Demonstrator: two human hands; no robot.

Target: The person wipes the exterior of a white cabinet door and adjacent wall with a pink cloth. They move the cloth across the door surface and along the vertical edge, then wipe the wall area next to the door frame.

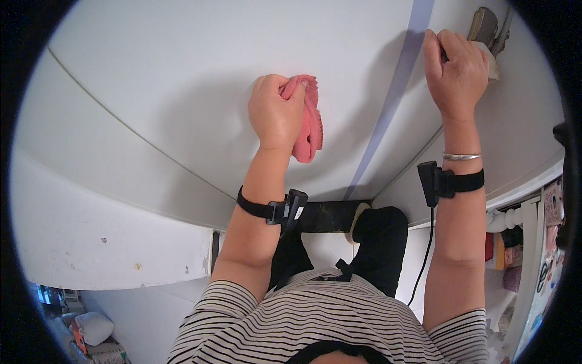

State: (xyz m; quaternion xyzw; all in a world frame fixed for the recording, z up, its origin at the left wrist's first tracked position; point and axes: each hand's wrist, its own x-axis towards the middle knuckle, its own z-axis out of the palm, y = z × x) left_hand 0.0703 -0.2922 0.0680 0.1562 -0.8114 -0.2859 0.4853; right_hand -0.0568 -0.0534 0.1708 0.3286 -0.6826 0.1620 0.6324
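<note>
My left hand [275, 109] grips a folded pink cloth [310, 123] against or just in front of a white upright panel [227, 36], which looks like a door. Part of the cloth hangs below the fingers. Over to the right, my right hand [458, 73] is raised with its fingers curled, beside the panel's right side. Something dark shows between thumb and fingers, but whether the hand holds it cannot be made out. Behind that hand are a brownish worn piece [483, 25] and a pale torn-looking patch [493, 61], both partly hidden. A bluish stripe [391, 100] runs down the panel.
Below the panel lies a dark sill [329, 216]. A chipped white wall end [122, 255] stands at left, with a bundled white item [94, 328] beyond it. At right, a white shelf unit [527, 241] holds small goods. A black cable [427, 259] hangs from my right wrist strap.
</note>
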